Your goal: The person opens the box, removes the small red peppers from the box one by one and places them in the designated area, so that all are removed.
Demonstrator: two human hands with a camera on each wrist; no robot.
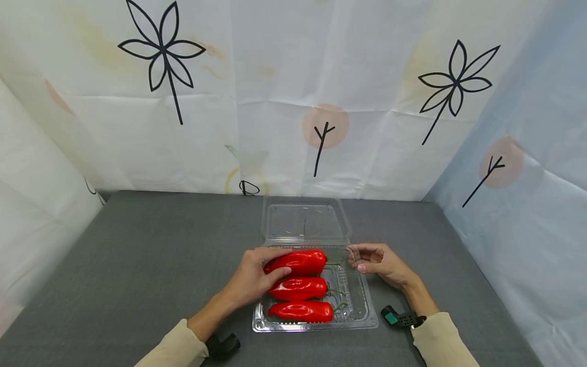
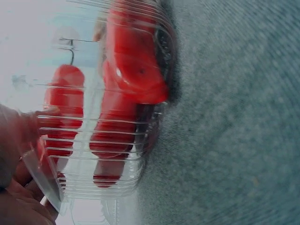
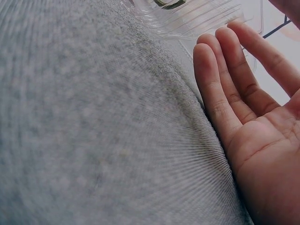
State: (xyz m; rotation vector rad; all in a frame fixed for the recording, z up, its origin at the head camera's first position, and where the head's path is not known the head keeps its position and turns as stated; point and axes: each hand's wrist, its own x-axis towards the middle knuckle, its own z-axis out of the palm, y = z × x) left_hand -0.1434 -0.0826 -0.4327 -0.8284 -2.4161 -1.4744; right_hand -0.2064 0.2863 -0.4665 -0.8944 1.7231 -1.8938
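Note:
Three red peppers, the back one, the middle one and the front one, lie side by side in a clear plastic container, stems to the right. My left hand grips the back pepper at its left end, fingers behind and thumb in front. Through the container's ribbed wall the left wrist view shows a pepper by my left hand. At the back right corner is my right hand, its fingers touching the plastic; in the right wrist view, my right hand has loosely extended fingers.
The container's clear lid lies folded back behind it on the grey tabletop. A patterned white cloth hangs behind the table, with more cloth at both sides. Dark straps are on both wrists.

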